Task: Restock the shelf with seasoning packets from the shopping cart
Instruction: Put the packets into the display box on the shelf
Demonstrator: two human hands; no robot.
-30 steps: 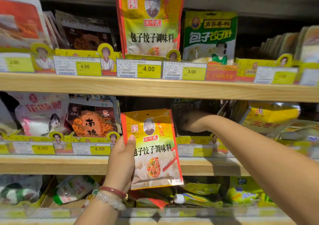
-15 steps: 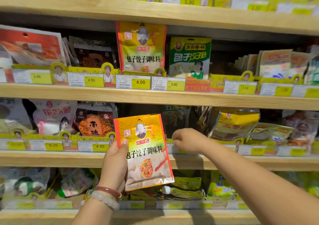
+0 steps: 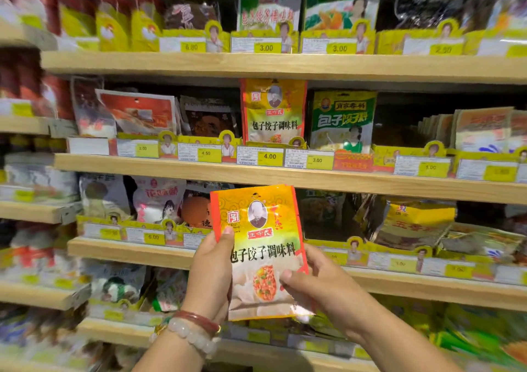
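A: Where is the packet (image 3: 263, 253)?

B: Lower middle of the frame, upright, held up in front of the wooden shelves (image 3: 285, 176). Its top is orange-yellow with a round portrait, its lower part shows dumplings.

A: Who has hold of it?

B: Both hands. The left hand (image 3: 209, 274) grips its left edge, thumb lying up the front, fingers behind. The right hand (image 3: 319, 283) pinches the right edge lower down, thumb on the front near the dumpling picture.

A: Anything on the wrists?

B: Two bracelets (image 3: 191, 329) on the left wrist, one reddish-brown, one of pale beads.

A: Is there a matching pack on the shelf?

B: Yes, a twin pack (image 3: 273, 110) stands on the shelf above, upper middle of the frame, directly over the held one. Below it is a yellow tag (image 3: 269, 156) reading 4.00.

A: And beside it?

B: A green pack (image 3: 342, 120) just to its right, with a 3.00 tag under it. To the left stand dark and red packs, blurred. At the frame's right, stacked packs lean in rows; their print is too smeared to read.
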